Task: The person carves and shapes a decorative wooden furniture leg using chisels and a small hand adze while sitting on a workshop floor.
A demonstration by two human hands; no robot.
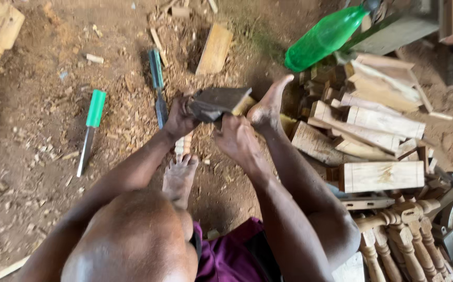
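Observation:
My left hand (179, 119) grips the handle end of a dark wooden mallet (221, 100) held above the dirt floor. Just to its right, my right hand (238, 138) is closed around something under the mallet head; what it holds is hidden. A pale turned wooden piece (183, 143) shows below my left hand, pinned between my feet. My left foot (179, 175) rests on the ground below it, and my right foot (269, 104) is raised beside the mallet.
Two chisels with green handles (91, 125) (157, 83) lie on the wood-chip-strewn floor at left. A flat board (215, 49) lies above. A green plastic bottle (326, 36), a pile of wood blocks (373, 136) and several turned spindles (404, 240) fill the right.

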